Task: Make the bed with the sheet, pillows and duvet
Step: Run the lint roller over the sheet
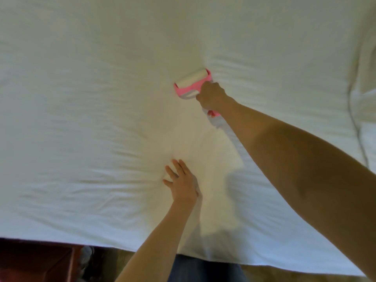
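Note:
A white sheet (91, 102) covers the whole bed, with shallow wrinkles fanning out from both hands. My right hand (210, 96) grips the handle of a pink and white lint roller (191, 82), whose white roll lies on the sheet near the middle of the bed. My left hand (181, 180) presses flat on the sheet nearer to me, fingers spread and straight. No pillows are in view.
A folded white duvet or second layer (366, 82) with a dark seam lies along the right side. The near edge of the bed (61, 239) runs across the bottom, with dark red floor covering (36, 261) and my legs below it.

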The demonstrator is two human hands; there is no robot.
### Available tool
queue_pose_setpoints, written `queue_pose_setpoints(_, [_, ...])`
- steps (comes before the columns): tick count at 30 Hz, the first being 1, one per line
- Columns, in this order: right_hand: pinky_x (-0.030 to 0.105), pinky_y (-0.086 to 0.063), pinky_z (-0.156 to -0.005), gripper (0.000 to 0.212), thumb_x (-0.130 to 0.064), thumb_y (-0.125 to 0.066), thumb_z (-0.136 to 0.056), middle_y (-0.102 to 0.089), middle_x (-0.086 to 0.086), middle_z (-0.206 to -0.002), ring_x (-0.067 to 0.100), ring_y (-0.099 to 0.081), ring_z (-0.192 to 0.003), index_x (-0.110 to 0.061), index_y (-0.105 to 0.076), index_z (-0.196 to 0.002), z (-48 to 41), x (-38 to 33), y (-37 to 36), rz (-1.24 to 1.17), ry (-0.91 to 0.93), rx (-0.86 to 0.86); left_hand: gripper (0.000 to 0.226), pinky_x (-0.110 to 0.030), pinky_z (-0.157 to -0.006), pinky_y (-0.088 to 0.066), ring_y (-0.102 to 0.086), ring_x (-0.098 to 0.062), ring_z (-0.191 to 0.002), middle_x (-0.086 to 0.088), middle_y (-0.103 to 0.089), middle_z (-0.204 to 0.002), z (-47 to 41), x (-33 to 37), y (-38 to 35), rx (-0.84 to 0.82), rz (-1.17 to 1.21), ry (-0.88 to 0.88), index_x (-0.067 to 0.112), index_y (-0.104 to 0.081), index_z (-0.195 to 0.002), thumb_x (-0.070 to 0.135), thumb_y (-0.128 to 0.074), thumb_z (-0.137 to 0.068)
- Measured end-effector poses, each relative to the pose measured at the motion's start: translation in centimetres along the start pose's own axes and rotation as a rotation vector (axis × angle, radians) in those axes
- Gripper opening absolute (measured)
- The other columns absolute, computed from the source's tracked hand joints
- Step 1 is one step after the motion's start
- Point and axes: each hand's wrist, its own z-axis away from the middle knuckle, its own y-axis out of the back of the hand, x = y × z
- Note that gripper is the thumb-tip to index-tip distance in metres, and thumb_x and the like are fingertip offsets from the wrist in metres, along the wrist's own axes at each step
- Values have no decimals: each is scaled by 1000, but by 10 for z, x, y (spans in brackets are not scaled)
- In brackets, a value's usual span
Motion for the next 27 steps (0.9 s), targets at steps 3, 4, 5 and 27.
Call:
queue_pose_setpoints(3, [22,-39,-45,19,-17,-43,-97,-47,5,-65,18,-50,-49,-4,-55,-105,13,15,-5,-18,30,29,95,-66,-105,-26,-1,-52,-141,-25,7,-157,-5,4,-4,20,2,30,-6,11,-147,22,-61,-91])
queue_pose_setpoints(4, [22,-40,-46,13,-16,-43,-96,-46,4,-65,19,-51,-51,-7,-51,-99,20,22,-8,-28,31,33,93,-67,-104,-25,-1,-53,-141,-26,6,-157,-6,6,-5,19,-3,35,-7,10,-147,20,-60,-92])
queue_pose_setpoints(5, [24,-40,-48,9,-15,-42,-96,-45,5,-67,21,-51,-53,-8,-47,-95,28,31,-11,-18,21,33,92,-68,-104,-25,-1,-54,-140,-28,6,-156,-6,7,-5,19,-13,39,-8,10,-146,19,-60,-92])
queue_pose_setpoints(27, [32,-37,-68,23,-22,-42,-96,-46,9,-91,29,-50,-79,-5,-42,-111,209,239,-71,158,-96,-82,71,-63,-111,-15,1,-37,-147,-20,3,-159,33,12,-36,294,-174,42,2,1,-151,20,-43,-98])
